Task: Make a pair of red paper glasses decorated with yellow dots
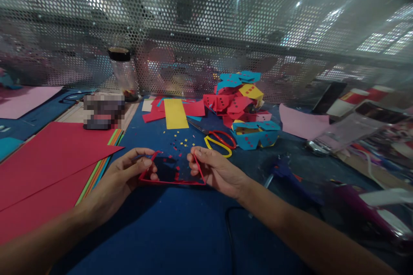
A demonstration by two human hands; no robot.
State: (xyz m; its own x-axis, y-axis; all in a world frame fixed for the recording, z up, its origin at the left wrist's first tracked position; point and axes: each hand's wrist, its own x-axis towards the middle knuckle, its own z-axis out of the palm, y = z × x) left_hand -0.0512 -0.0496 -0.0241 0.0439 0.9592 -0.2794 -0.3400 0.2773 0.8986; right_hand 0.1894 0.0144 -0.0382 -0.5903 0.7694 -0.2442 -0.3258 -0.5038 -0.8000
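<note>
Between my hands is a red paper strip point(174, 183), seen nearly edge-on, with both ends folded up. My left hand point(129, 172) pinches its left end between thumb and fingers. At the other end, my right hand point(213, 167) grips the raised right flap. Just beyond the strip lie tiny red and yellow paper scraps point(180, 142). Scissors point(221, 142) with red and yellow handles rest past my right hand. Behind the scraps, a yellow paper rectangle point(176, 114) lies over red paper pieces point(155, 114).
Folded paper pieces with dots point(235, 99) are heaped at the back; a blue one point(256, 134) sits in front. Red sheets point(48, 159) cover the left side. A lidded jar point(124, 75) stands against the perforated metal panel point(193, 17). A blue glue gun point(290, 176) and a cord point(228, 223) lie right.
</note>
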